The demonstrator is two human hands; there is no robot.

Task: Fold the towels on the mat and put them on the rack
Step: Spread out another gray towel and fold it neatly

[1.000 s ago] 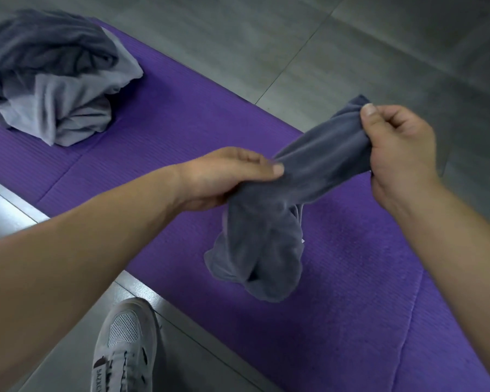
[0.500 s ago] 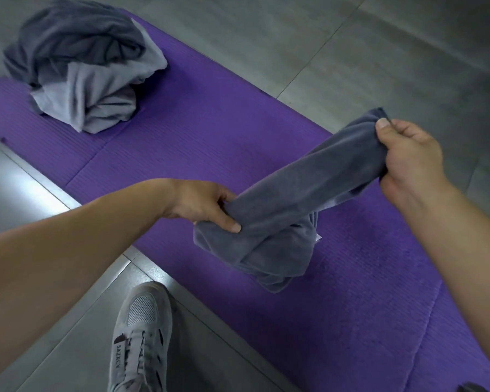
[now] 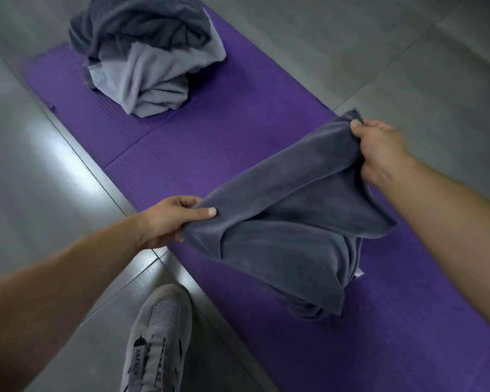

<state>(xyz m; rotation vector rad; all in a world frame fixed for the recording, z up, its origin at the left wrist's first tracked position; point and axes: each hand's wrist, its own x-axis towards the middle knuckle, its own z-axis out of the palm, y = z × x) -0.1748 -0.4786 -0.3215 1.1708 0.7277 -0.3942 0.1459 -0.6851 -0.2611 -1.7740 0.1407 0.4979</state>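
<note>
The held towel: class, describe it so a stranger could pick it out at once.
Find the purple mat on the floor. Over its near end, left hand and right hand stretch a dark grey towel. Only it is held; the far heap lies untouched, two-toned.

Uniform colour is recorded for the dark slate-grey plush towel (image 3: pixel 280 222); a small white tag (image 3: pixel 358 273) is seen at its lower right edge. The purple foam mat (image 3: pixel 224 142) is noted as solid purple, marked with fine parallel ribbing. Two tones are logged in the crumpled heap of towels (image 3: pixel 153 52): charcoal grey above, pale lilac-grey below. The grey tiled floor (image 3: pixel 408 52) is observed as mottled mid-grey, crossed by thin darker joint lines, with one whitish glare patch. The grey mesh sneaker (image 3: pixel 159 335) is marked with black along the lacing.
</note>
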